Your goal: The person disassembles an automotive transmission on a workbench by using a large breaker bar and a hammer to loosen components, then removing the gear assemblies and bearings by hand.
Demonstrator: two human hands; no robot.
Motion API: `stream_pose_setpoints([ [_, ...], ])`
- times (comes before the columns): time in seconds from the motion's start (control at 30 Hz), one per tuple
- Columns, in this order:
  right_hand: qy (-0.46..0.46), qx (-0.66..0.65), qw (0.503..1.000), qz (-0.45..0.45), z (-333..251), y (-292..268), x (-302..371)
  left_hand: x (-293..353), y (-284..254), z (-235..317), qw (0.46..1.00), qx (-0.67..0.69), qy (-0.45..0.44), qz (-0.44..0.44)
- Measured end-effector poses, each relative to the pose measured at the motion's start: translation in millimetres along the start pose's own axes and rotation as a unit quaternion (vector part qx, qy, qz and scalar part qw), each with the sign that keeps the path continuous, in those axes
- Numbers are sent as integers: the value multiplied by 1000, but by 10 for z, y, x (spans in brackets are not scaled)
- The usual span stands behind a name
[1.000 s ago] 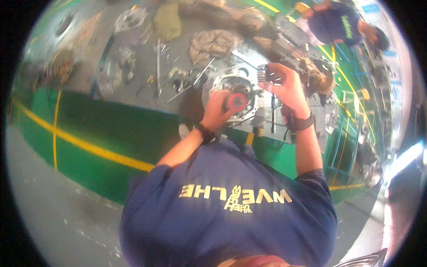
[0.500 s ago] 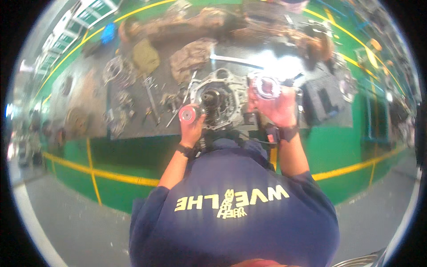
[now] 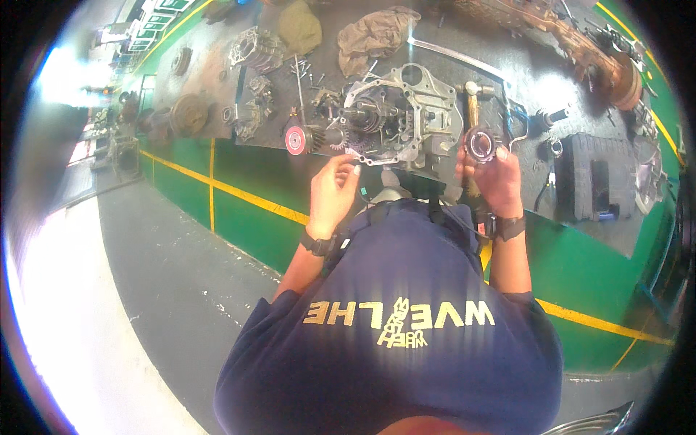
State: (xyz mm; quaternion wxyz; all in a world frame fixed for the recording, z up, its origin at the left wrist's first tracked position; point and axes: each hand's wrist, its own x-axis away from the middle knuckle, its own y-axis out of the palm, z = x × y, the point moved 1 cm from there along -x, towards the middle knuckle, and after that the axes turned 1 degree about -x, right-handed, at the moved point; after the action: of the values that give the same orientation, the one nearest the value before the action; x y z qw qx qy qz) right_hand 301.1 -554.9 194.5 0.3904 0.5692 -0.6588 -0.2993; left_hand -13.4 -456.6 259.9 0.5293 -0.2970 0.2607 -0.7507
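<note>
My right hand (image 3: 496, 180) is closed on a dark-rimmed metal ring (image 3: 481, 146), holding it up to the right of an open gearbox housing (image 3: 433, 148). Gears and a shaft (image 3: 368, 116) show inside the housing. My left hand (image 3: 335, 190) is at the housing's near-left flange, its fingers loosely bent with nothing visible between them; whether the fingertips touch the metal I cannot tell. Just beyond that hand, a round part with a red face (image 3: 296, 141) rests on the bench against a toothed gear (image 3: 317, 138).
A hammer (image 3: 473, 112) stands out behind my right hand. To the right are a black case (image 3: 599, 177) and a cylindrical part (image 3: 557, 116). Brown cloth (image 3: 373, 40), olive cloth (image 3: 300, 27) and another casting (image 3: 257, 51) lie farther back on the dark bench.
My left hand has let go of the red-faced part, which now lies left of the housing. My right hand still holds the ring. The whole view has swung round.
</note>
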Motion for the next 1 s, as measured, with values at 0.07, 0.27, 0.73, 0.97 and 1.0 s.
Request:
stream_pose_setpoints([
  [0.07, -8, -5, 1000, 17, -54, -45, 30, -54, -32, 265, 996, -14, 72, -40],
  [0.27, -105, 581, 785, 189, -148, -751, 242, -572, -163, 817, 944, -214, 236, 85],
  [0.73, 19, 697, 514, 500, 408, -2510, 746, -690, -591, 372, 970, -115, 111, 185],
  [0.97, 56, 755, 450, 473, 343, -2725, 704, -647, -574, 90, 982, -24, 84, 168],
  [1.0, 89, 764, 446, 458, 307, -2696, 637, -690, -572, 9, 976, 4, 122, 182],
])
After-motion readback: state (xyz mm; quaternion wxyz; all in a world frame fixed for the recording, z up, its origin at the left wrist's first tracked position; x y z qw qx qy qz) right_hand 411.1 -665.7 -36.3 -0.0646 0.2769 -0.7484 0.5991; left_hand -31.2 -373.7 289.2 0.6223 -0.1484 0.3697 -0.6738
